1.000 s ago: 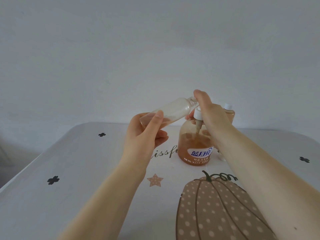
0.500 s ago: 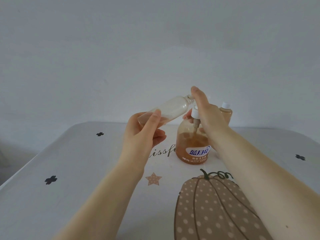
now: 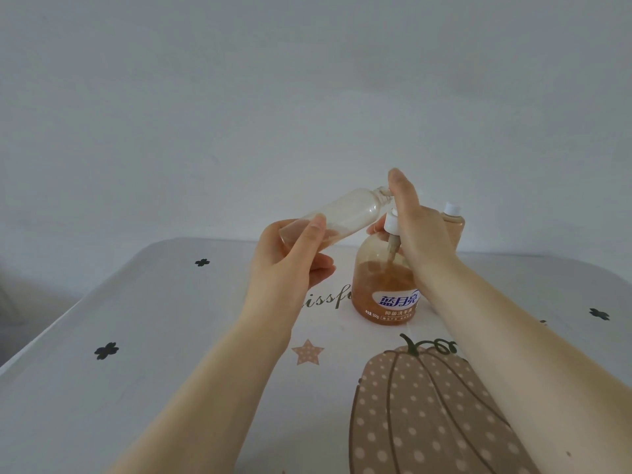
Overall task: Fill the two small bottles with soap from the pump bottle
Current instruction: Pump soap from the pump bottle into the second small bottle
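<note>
At frame centre, the left hand (image 3: 287,265) grips a tilted small bottle (image 3: 345,213) by its base; the right hand (image 3: 415,230) clasps the pump bottle (image 3: 386,289) head, index finger raised.

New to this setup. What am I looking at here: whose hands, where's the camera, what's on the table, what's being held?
There is no robot here: a person works with two bare hands. The single picture comes from a wide-angle camera worn on the person's head, looking forward and down, so the arms reach in from the bottom.

The left hand holds a small clear bottle, tilted, uncapped, its open neck up by the pump. It looks mostly empty, with a little soap at the low end.

The right hand is on the pump head of the pump bottle, which stands on the table and holds orange-brown soap.

Behind the right hand stands a second small bottle, white-capped and apparently filled. The tablecloth shows a printed pumpkin.
</note>
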